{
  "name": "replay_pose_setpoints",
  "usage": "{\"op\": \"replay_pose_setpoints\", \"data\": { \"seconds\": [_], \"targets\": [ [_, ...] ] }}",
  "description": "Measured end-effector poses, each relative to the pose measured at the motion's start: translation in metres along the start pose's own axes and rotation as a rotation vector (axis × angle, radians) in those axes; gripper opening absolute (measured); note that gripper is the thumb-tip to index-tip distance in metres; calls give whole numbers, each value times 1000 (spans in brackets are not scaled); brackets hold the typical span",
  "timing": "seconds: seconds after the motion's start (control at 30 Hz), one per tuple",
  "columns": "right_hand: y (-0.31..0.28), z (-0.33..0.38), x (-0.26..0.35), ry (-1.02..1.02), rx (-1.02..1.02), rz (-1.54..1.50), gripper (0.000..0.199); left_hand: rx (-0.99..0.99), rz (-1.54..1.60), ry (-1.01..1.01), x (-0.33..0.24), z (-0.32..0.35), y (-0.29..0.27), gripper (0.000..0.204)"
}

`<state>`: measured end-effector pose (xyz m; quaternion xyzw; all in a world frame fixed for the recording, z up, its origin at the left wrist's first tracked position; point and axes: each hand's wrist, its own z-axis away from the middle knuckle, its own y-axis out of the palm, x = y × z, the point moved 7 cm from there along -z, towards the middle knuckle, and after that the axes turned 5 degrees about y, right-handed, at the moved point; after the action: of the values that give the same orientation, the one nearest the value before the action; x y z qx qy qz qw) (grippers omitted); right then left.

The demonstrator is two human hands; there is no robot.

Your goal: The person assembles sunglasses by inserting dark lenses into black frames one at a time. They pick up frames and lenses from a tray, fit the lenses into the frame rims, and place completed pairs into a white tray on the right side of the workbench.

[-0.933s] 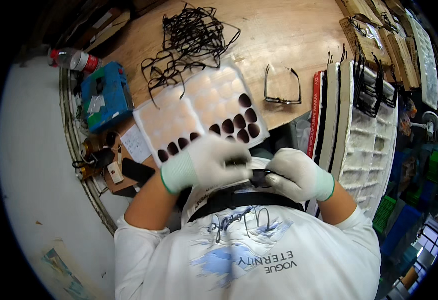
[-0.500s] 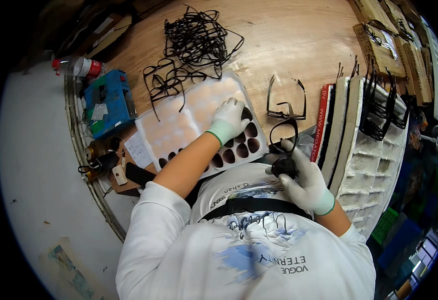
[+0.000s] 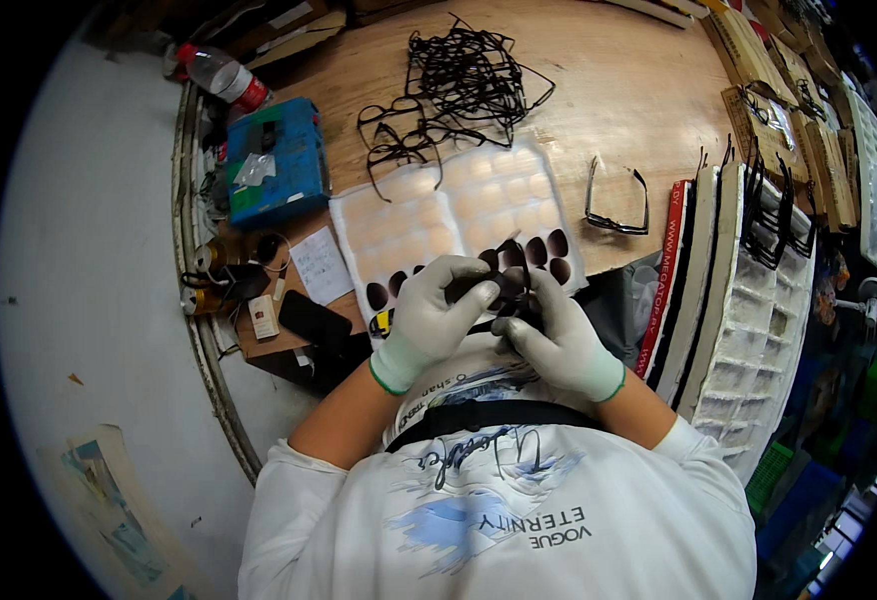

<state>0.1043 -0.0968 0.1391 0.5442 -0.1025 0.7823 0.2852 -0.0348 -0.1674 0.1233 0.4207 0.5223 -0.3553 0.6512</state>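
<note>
Gripping a black eyeglass frame [image 3: 514, 292] between our gloved left hand [image 3: 433, 312] and right hand [image 3: 571, 340], fingers closed on both its sides, lens tray [image 3: 399, 222] just beyond.

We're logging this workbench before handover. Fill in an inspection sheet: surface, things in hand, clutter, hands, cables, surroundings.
Surface: wooden tabletop; a pale compartmented tray lies on its near part.
Things in hand: dark glasses, partly hidden by fingers; dark lenses sit in the tray beyond.
Clutter: tangled pile of black frames, blue box, bottle on its side, handwritten paper.
Hands: left hand and right hand, both white-gloved, closed on the glasses.
Cables: thin pale loop at left, apparently a cable; ends untraceable.
Surroundings: upright white trays at right, cardboard boxes beyond.
</note>
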Motion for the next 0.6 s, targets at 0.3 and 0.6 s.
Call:
{"op": "replay_pose_setpoints", "data": {
  "seconds": [0.3,0.6],
  "targets": [
    [95,-1,-23,243,284,-107,25,78,511,-94,-1,83,-67,23],
    [132,11,-28,71,193,81,18,-28,150,-49,-23,116,-94,18]
  ]
}}
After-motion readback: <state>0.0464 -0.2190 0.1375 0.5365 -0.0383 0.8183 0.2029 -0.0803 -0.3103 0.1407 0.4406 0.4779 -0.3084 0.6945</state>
